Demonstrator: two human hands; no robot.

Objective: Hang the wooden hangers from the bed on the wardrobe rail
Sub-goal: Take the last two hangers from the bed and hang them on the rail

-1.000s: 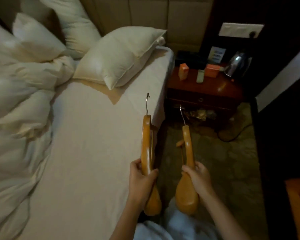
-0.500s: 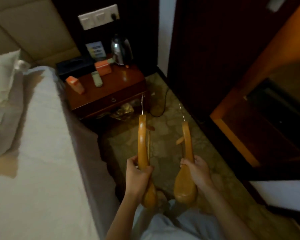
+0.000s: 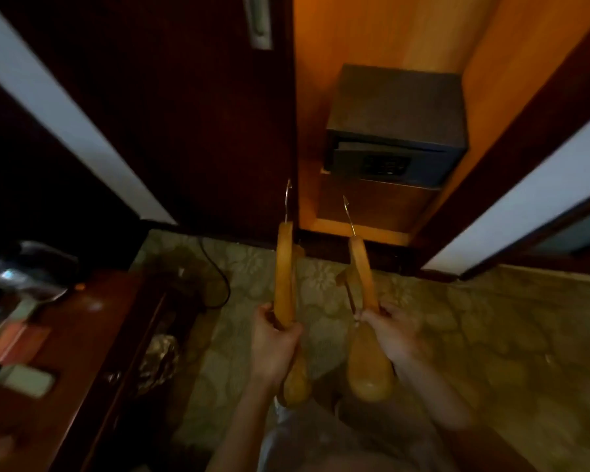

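The left hanger (image 3: pixel 284 274) and the right hanger (image 3: pixel 368 373) are honey-yellow wood, each with a silvery hook. Beneath them the carpet (image 3: pixel 491 328) is dull olive with paler cream flowers all over. At upper centre the wardrobe (image 3: pixel 372 28) glows orange inside, around a charcoal-grey safe (image 3: pixel 399 110); its door (image 3: pixel 201 114) is deep red-brown. At lower left the table (image 3: pixel 82 335) is glossy reddish brown, with a shiny silver kettle (image 3: pixel 24 270).

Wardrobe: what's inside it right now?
A dark safe with a keypad sits in the wardrobe, on a wooden base. No rail shows; the upper part lies outside the frame.
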